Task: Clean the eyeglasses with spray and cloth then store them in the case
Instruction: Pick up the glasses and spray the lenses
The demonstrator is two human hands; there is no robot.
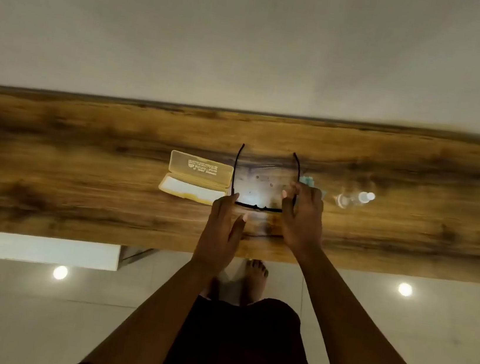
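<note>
- Your left hand (225, 226) grips the near left corner of the eyeglasses (260, 207), fingers curled at the hinge, thumb stretched out below the frame.
- Your right hand (302, 215) grasps the right corner, fingers wrapped around the right temple arm.
- The eyeglasses sit at the centre of the frame over the wooden table (81, 159), both temple arms unfolded and pointing toward the wall.
- Just left of them lies the yellow case (195, 180), lid open.
- A pale blue cloth (308, 180) peeks out behind your right hand.
- Farther right, a clear spray bottle (353, 199) lies on its side.
- Below the table edge, your bare foot (254, 279) stands on the glossy floor.
</note>
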